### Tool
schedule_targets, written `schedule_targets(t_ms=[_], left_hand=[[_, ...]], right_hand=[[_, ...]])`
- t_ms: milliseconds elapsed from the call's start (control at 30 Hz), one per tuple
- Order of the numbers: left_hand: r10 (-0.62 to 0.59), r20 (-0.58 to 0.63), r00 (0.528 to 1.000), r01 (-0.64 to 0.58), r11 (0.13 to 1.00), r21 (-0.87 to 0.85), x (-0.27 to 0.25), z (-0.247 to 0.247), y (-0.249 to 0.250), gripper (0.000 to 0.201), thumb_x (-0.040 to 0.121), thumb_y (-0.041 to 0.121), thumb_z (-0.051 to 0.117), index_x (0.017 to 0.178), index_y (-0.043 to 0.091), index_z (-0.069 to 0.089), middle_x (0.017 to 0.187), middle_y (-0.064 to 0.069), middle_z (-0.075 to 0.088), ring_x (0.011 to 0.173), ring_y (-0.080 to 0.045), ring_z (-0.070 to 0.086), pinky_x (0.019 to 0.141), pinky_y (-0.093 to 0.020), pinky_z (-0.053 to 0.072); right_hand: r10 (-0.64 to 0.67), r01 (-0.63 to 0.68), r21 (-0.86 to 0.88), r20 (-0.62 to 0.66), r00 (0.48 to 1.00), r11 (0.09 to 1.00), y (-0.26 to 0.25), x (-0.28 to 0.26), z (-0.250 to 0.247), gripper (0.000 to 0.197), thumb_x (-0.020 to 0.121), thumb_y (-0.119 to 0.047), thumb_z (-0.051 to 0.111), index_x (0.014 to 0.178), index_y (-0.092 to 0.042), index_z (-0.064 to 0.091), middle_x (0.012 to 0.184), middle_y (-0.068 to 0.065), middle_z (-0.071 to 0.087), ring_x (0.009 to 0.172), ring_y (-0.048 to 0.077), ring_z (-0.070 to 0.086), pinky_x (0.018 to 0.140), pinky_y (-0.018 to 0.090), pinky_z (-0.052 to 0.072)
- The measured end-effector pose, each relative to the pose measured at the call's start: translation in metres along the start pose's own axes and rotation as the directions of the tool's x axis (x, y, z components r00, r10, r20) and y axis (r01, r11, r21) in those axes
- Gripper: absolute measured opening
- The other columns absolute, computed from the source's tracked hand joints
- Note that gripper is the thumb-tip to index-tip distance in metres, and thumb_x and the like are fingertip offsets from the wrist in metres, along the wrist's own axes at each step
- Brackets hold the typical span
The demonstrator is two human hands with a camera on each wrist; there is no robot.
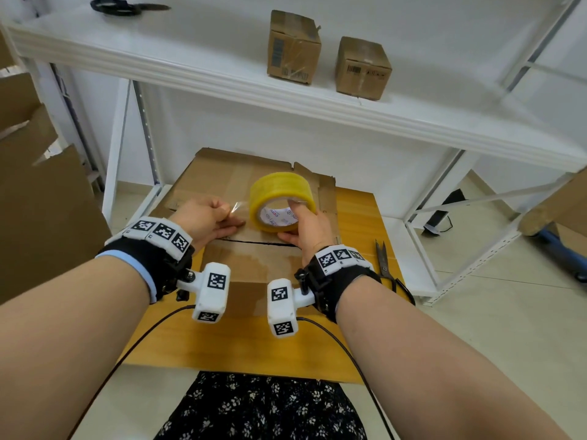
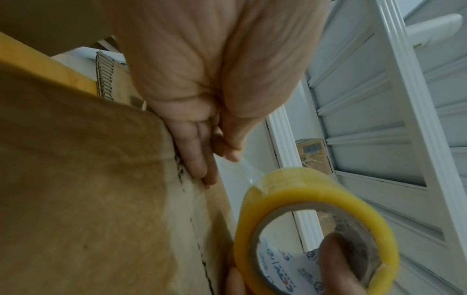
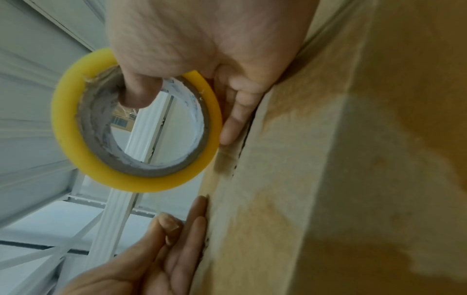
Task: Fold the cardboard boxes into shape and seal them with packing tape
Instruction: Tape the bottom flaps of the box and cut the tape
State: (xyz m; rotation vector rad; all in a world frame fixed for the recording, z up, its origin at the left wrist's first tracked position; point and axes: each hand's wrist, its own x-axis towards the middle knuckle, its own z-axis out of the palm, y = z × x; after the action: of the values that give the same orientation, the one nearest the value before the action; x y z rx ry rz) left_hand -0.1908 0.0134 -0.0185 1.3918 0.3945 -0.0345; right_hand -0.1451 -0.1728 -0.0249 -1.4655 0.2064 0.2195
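Observation:
A brown cardboard box (image 1: 254, 268) lies on the wooden table (image 1: 286, 350), its top flaps meeting at a dark seam (image 1: 260, 242). My right hand (image 1: 305, 230) grips a yellow roll of packing tape (image 1: 281, 192) just above the box, thumb hooked inside the core. My left hand (image 1: 209, 217) pinches the clear tape end (image 1: 236, 207) drawn a short way off the roll, its lower fingers resting along the seam. The left wrist view shows the left hand (image 2: 202, 99), the tape strip (image 2: 242, 169) and the roll (image 2: 316, 191). The right wrist view shows the right hand (image 3: 202, 40), the roll (image 3: 65, 123) and the box (image 3: 328, 159).
Small scissors (image 1: 386, 265) lie on the table to the right of the box. A white shelf (image 1: 222, 77) stands behind, carrying two taped boxes (image 1: 293, 47) (image 1: 363, 68) and black scissors (image 1: 124, 7). Flat cardboard sheets (image 1: 38, 185) lean at the left.

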Motion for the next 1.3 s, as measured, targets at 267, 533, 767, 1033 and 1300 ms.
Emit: schedule_targets(t_ms=[267,533,767,1033,1300], left_hand=[[-0.031,0.019,0.999,0.033,0.993,-0.113,0.0,-0.009,0.001,0.021,0.105,0.007,0.039,0.088,0.009,0.051,0.093,-0.013,0.065,0.093,-0.022,0.066,0.083,-0.031,0.055],[-0.082,0.055,0.995,0.095,0.944,-0.317,-0.007,-0.031,0.002,0.014,0.106,0.008,0.036,0.098,0.008,0.047,0.092,-0.013,0.062,0.092,-0.026,0.068,0.074,-0.036,0.062],[-0.087,-0.05,0.995,0.074,0.972,-0.223,-0.015,-0.041,0.004,0.021,0.104,0.005,0.041,0.084,0.008,0.047,0.076,-0.01,0.059,0.064,-0.019,0.067,0.058,-0.031,0.061],[-0.142,-0.25,0.958,0.076,0.964,-0.256,-0.014,-0.033,0.005,0.031,0.103,0.001,0.035,0.073,0.008,0.042,0.064,-0.007,0.041,0.054,-0.016,0.042,0.055,-0.028,0.046],[-0.21,-0.305,0.929,0.119,0.949,-0.291,-0.021,-0.066,0.001,0.03,0.103,0.002,0.038,0.075,0.006,0.045,0.063,-0.007,0.044,0.059,-0.016,0.043,0.062,-0.028,0.044]], right_hand=[[0.061,-0.066,0.08,0.072,0.996,0.995,-0.005,-0.002,0.04,0.024,0.09,-0.042,0.067,0.1,-0.021,0.059,0.116,0.014,0.064,0.09,0.027,0.069,0.075,0.039,0.06],[-0.024,0.018,0.103,0.056,0.998,0.994,0.016,-0.006,0.059,0.032,0.089,-0.023,0.07,0.117,-0.012,0.061,0.1,0.009,0.071,0.066,0.015,0.067,0.07,0.034,0.054],[-0.093,0.089,0.055,0.072,0.993,0.995,0.018,-0.012,0.062,0.019,0.097,-0.021,0.057,0.114,-0.022,0.065,0.111,0.009,0.068,0.099,0.028,0.069,0.078,0.042,0.061],[-0.146,0.143,0.096,0.028,0.989,0.985,0.021,-0.017,0.061,0.019,0.095,-0.022,0.061,0.114,-0.022,0.066,0.108,0.01,0.069,0.096,0.029,0.07,0.078,0.044,0.061],[-0.261,0.263,-0.013,0.087,0.961,0.965,0.022,-0.024,0.063,0.007,0.086,-0.037,0.071,0.09,-0.033,0.067,0.097,0.004,0.065,0.096,0.031,0.063,0.077,0.041,0.055]])
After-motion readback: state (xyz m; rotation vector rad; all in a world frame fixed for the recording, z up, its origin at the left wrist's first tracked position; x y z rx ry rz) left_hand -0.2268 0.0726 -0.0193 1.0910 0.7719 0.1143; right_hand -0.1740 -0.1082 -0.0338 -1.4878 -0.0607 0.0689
